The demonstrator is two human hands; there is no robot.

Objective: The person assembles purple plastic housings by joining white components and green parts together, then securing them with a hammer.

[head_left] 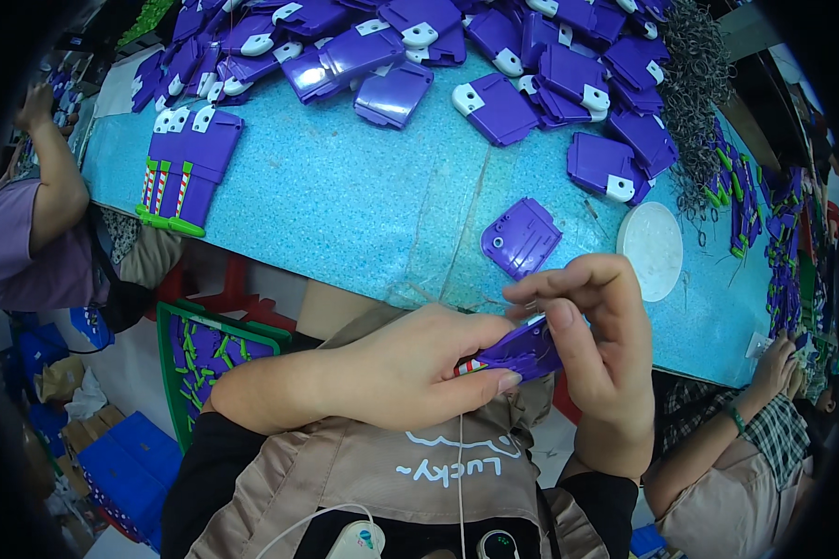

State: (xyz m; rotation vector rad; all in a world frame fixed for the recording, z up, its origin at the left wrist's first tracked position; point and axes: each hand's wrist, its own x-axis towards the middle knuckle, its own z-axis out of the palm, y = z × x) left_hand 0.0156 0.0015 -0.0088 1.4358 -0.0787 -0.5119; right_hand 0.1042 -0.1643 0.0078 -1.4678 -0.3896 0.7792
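My left hand (391, 368) and my right hand (601, 349) together grip a purple plastic toy part (522, 349) just below the table's near edge. A red-and-white striped tip shows at its left end by my left fingers. My right thumb and forefinger pinch its upper right side. Another loose purple part (520, 238) lies flat on the blue table (345, 205) just above my hands. A round white lid (653, 250) sits to its right.
A large heap of purple parts with white ends (494, 56) covers the far table. A stack with striped strips and green tips (182, 168) lies at the left. Wire springs (694, 102) pile at the right. Other people sit at left (37, 214) and right (764, 438). A green crate (205, 354) stands below.
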